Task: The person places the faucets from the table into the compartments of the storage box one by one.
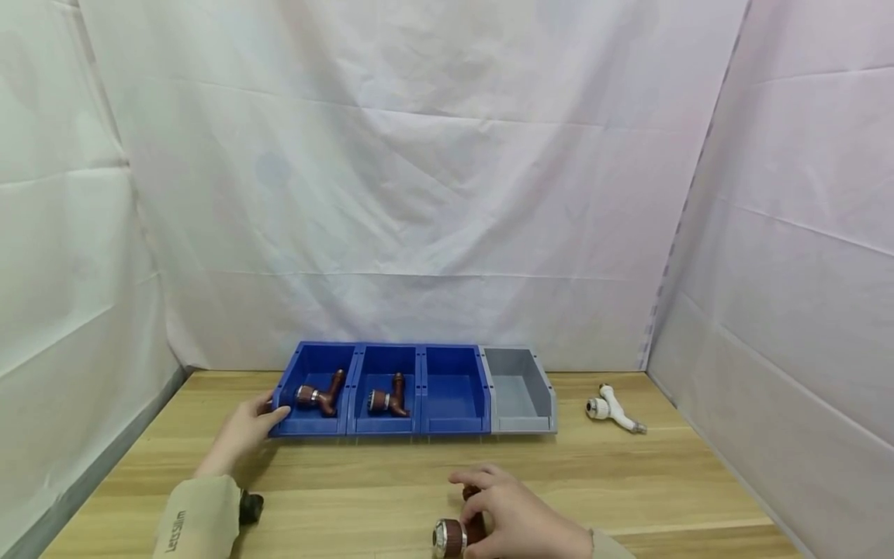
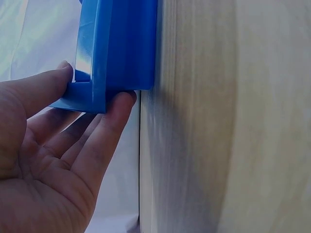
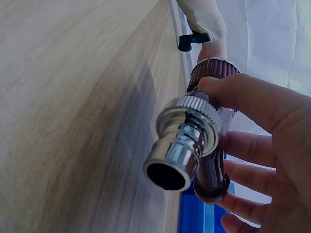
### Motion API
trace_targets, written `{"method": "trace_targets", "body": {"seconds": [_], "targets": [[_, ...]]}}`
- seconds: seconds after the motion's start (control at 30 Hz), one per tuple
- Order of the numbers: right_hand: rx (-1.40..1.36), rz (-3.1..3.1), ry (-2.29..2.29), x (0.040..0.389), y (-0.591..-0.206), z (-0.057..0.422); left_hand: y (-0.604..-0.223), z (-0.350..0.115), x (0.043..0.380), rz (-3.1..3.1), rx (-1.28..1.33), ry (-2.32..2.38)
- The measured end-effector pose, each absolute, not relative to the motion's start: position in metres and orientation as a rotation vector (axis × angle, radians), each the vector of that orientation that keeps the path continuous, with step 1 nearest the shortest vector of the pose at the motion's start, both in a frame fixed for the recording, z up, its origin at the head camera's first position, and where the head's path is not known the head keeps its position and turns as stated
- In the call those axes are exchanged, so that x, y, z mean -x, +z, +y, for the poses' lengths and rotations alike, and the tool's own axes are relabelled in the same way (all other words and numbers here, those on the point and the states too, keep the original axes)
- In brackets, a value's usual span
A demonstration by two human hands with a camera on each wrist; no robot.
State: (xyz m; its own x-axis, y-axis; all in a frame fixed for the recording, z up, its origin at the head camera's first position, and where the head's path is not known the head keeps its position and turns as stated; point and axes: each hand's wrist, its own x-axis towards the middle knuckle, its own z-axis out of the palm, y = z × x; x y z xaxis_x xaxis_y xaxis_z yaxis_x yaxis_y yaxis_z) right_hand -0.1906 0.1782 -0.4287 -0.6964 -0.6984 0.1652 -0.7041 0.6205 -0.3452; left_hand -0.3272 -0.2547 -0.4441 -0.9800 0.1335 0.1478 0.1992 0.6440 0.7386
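Observation:
My left hand [image 1: 240, 431] grips the front left corner of the leftmost blue bin [image 1: 307, 427]; in the left wrist view the thumb lies on the bin's lip and the fingers reach around its side. A brown faucet [image 1: 454, 536] with a ribbed knob is pinched in my right hand [image 1: 524, 514], over the front of the table. Its silver threaded spout end [image 3: 177, 155] points toward the camera in the right wrist view. One brown faucet [image 1: 324, 400] lies in the leftmost bin, and another brown faucet [image 1: 391, 400] lies in the second.
The third blue bin [image 1: 454, 426] and a grey bin [image 1: 524, 425] continue the joined row to the right. A white faucet [image 1: 613, 407] lies on the wooden table [image 1: 663, 489], right of the bins. White cloth [image 1: 419, 194] hangs behind and at both sides.

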Motion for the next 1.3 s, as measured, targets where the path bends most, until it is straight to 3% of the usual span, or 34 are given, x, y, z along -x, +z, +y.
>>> {"method": "trace_targets", "body": {"seconds": [1.3], "targets": [[-1.017, -2.891, 0.638, 0.1941, -0.4276, 0.176, -0.4442, -0.2551, 0.3272, -2.784, 0.275, -1.256]]}}
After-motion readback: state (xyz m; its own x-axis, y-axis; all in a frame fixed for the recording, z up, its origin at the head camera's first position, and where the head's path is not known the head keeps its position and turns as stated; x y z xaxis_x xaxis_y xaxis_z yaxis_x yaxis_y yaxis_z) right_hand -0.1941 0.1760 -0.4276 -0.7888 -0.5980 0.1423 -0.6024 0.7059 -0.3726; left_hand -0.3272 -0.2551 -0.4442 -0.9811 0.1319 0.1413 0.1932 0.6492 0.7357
